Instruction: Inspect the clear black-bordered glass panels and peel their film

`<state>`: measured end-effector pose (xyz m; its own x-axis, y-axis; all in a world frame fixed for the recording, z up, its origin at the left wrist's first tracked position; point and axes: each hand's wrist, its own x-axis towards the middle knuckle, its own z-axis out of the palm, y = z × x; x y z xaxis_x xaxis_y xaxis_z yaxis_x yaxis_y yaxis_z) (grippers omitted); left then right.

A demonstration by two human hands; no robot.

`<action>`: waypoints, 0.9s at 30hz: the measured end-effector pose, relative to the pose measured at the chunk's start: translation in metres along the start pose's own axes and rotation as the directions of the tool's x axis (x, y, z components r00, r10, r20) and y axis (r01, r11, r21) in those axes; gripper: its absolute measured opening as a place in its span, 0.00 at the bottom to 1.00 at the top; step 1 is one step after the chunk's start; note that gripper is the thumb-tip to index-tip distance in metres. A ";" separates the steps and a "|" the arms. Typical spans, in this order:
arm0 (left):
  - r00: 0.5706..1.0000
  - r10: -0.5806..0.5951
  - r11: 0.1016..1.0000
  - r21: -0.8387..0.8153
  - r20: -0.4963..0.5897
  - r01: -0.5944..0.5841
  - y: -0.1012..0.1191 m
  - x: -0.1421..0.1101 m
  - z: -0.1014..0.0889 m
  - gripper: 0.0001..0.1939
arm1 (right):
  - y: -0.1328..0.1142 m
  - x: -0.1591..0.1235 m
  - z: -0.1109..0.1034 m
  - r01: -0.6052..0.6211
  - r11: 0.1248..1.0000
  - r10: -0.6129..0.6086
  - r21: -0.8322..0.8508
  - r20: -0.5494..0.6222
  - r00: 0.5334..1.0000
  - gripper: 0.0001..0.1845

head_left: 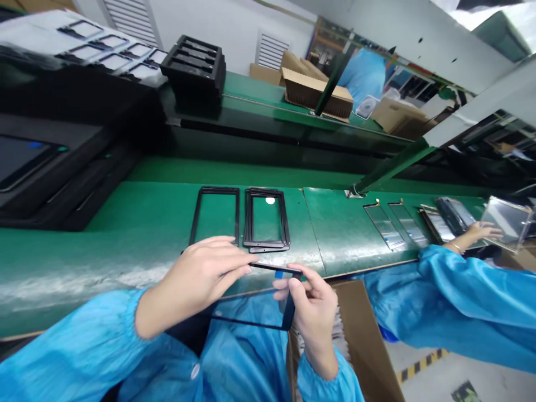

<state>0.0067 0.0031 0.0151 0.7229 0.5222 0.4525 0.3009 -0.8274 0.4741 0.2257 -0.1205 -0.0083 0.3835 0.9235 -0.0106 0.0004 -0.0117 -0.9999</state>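
My left hand point(201, 282) and my right hand point(312, 312) hold a thin black rectangular frame point(251, 319) between them above the belt's near edge. It has a small blue tab point(278, 274) on its far side. My left fingertips pinch that far side, and my right fingers grip the corner beside the tab. On the green conveyor belt point(335, 234) beyond my hands lie a single black frame point(196, 215) and a stack of similar frames point(268, 245). My left fingers are nearest these.
A co-worker's hand point(481, 231) in a blue sleeve reaches toward glass panels point(383, 226) on the belt at right. A cardboard box point(360, 335) stands below the belt's edge. Black trays point(193, 70) stand on a farther green bench beside a dark machine point(62, 167).
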 end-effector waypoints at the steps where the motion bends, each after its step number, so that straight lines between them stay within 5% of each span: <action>1: 1.000 0.012 1.000 -0.005 0.000 -0.012 0.000 0.000 0.000 0.13 | 0.000 -0.001 0.000 0.000 1.000 0.000 -0.004 -0.002 1.000 0.13; 7: 1.000 0.001 1.000 0.002 -0.004 -0.001 0.003 -0.007 0.003 0.16 | 0.001 -0.002 0.000 -0.006 1.000 0.006 0.002 0.009 1.000 0.11; 12: 0.961 -0.171 0.957 -0.195 0.215 0.214 0.016 0.002 0.007 0.17 | -0.004 0.006 0.009 -0.037 0.999 0.035 0.006 0.191 0.981 0.15; 16: 0.837 -0.463 0.668 -0.506 0.291 0.545 0.022 0.005 0.010 0.21 | -0.006 0.020 0.006 -0.149 0.975 0.113 0.167 0.208 0.972 0.24; 20: 0.681 -0.667 0.292 -0.734 0.303 0.613 0.025 -0.004 0.014 0.31 | 0.002 0.027 -0.002 -0.186 0.966 0.169 0.181 0.105 0.980 0.24; 27: 0.630 -0.720 0.189 -0.791 0.292 0.582 0.029 -0.017 0.023 0.33 | 0.001 0.028 0.008 -0.128 0.976 0.108 0.173 0.125 0.986 0.26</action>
<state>0.0171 -0.0348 0.0037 0.4204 0.8642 -0.2765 -0.0149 0.3113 0.9502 0.2287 -0.0917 -0.0096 0.2633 0.9574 -0.1187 -0.2089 -0.0636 -0.9759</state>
